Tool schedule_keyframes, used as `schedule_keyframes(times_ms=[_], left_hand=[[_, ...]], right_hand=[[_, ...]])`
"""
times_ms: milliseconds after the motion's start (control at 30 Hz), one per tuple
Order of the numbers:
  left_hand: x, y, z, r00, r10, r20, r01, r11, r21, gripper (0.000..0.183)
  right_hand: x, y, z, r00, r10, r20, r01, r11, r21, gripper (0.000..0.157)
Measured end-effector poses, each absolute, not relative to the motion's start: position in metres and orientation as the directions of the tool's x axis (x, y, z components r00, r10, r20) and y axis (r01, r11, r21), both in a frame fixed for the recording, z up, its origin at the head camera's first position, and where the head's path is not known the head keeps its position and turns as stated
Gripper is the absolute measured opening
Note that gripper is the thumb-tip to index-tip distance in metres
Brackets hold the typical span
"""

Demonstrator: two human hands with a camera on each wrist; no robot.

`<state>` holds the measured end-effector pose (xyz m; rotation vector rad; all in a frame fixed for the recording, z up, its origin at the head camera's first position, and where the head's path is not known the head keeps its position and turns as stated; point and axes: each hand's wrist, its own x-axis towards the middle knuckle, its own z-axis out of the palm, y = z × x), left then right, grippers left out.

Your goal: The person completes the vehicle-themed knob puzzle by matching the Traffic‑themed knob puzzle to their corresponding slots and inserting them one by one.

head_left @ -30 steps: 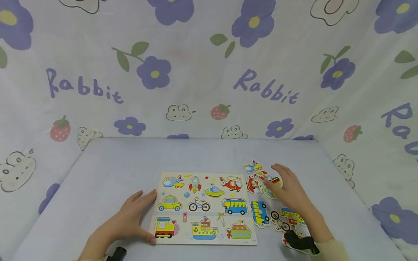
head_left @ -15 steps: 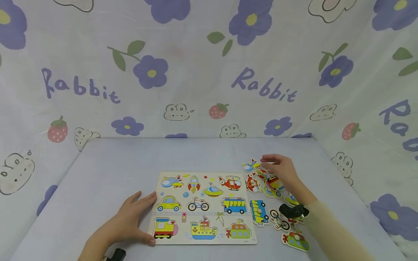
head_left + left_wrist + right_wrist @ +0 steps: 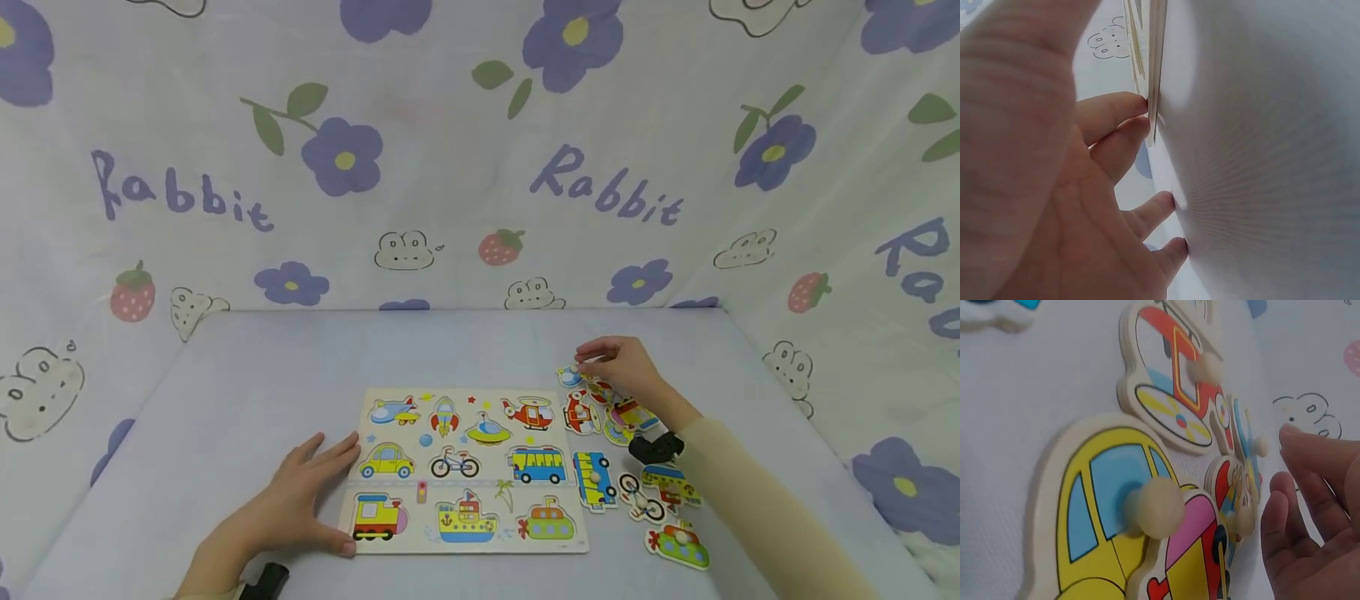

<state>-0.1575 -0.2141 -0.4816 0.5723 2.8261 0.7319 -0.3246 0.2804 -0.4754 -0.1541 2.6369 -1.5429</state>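
Note:
A wooden puzzle board (image 3: pixel 423 533) printed with vehicles lies flat on the table. My left hand (image 3: pixel 292 500) rests at its left side, fingers spread. In the left wrist view, fingertips (image 3: pixel 1138 105) touch the board's edge (image 3: pixel 1155 69). My right hand (image 3: pixel 622 367) reaches over the far end of the loose pieces, nearest to the airplane piece (image 3: pixel 568 377), partly hidden by its fingers in the head view. The right wrist view shows bent fingers apart from the airplane's wooden knob (image 3: pixel 1261 447). The helicopter piece (image 3: pixel 1163 369) and rocket piece (image 3: pixel 1217 478) lie close by.
The train piece (image 3: pixel 628 412) overlaps the car piece (image 3: pixel 617 433). Nearer on the right lie the bus piece (image 3: pixel 592 479), bicycle piece (image 3: pixel 641 497), ship piece (image 3: pixel 670 478) and submarine piece (image 3: pixel 678 547). A printed cloth wall (image 3: pixel 442 167) stands behind the table.
My right hand has moved left and away from me, from above the train and car pieces to the airplane piece. The left hand stays at the board's edge.

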Motion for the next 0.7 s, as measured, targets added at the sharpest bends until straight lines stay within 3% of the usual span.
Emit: schedule_keyframes(times_ms=[700], left_hand=[[-0.158,-0.214,-0.476,-0.903,0.423,-0.081,0.333,0.804,0.492,0.123]], right_hand=[[-0.339,0.282,-0.489,-0.985,-0.153,-0.076,-0.010,0.492,-0.870,0.031]])
